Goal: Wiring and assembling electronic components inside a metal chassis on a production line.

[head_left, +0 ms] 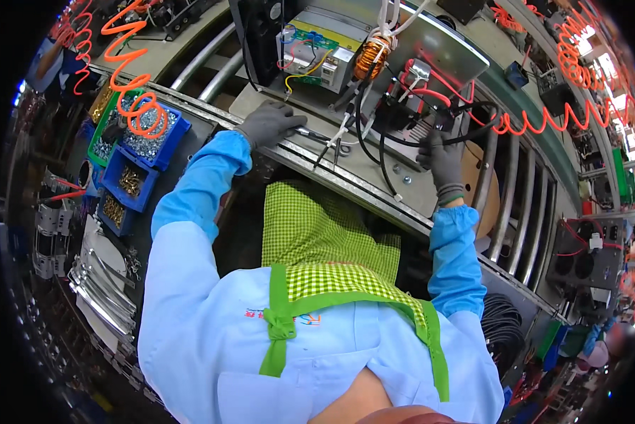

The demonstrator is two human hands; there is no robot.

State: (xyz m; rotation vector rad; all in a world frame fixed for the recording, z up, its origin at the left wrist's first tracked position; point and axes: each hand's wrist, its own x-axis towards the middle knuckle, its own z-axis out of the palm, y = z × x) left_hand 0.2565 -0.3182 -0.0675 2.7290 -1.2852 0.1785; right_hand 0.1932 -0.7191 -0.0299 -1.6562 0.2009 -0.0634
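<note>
My left hand (269,124), in a grey glove, is closed at the near edge of the work board. A slim metal hand tool (316,134), its exact kind unclear, runs out from under its fingers. Further right, my grey-gloved right hand (442,161) has its fingers bent around a black cable (402,144). Beyond the hands stands an opened electrical unit, with a metal-cased circuit board (324,56), a copper-wound coil (371,58) and a grey metal panel (448,46). White cable ends (343,131) hang between my hands.
Blue bins (130,178) of screws and small metal parts stand at the left. Orange coiled air hoses (128,78) hang over both sides. Metal conveyor rollers (522,205) lie at the right, beside a round brown disc (488,187). Loose bolts (401,174) rest near my right hand.
</note>
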